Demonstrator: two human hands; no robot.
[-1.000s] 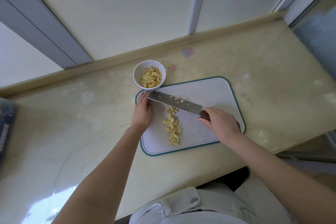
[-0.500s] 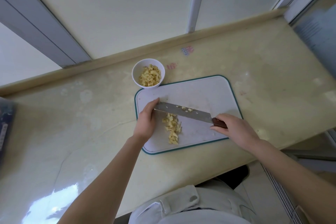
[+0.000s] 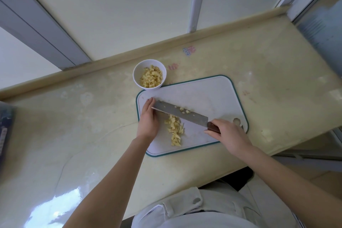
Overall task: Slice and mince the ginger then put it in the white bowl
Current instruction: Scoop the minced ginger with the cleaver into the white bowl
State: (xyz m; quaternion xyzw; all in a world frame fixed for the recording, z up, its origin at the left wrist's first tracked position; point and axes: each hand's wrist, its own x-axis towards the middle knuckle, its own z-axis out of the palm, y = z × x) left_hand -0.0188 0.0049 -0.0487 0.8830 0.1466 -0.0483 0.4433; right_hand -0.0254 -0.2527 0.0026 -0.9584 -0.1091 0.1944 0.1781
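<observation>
Surface: a glossy beige stone countertop (image 3: pixel 74 126) under frosted window panels (image 3: pixel 129 15) with grey frames.
Container: one white bowl (image 3: pixel 138 70) stands at the far left corner of the board and holds a heap of chopped ginger pieces (image 3: pixel 150 79).
Board: one white cutting board (image 3: pixel 203 94) with a teal rim.
On the board: one loose ginger pile (image 3: pixel 174 129) lies between the two hands, partly under the blade; a few bits cling to the blade's flat.
Knife: one knife (image 3: pixel 180 112) with a broad blade and brown handle, slanted across the board.
Left hand (image 3: pixel 148 120): fingers straight, resting against the blade's tip end.
Right hand (image 3: pixel 228 135): wrapped round the handle.
Writing: two small pink-and-blue marks (image 3: pixel 189 50) on the counter behind the bowl, too blurred to read.
</observation>
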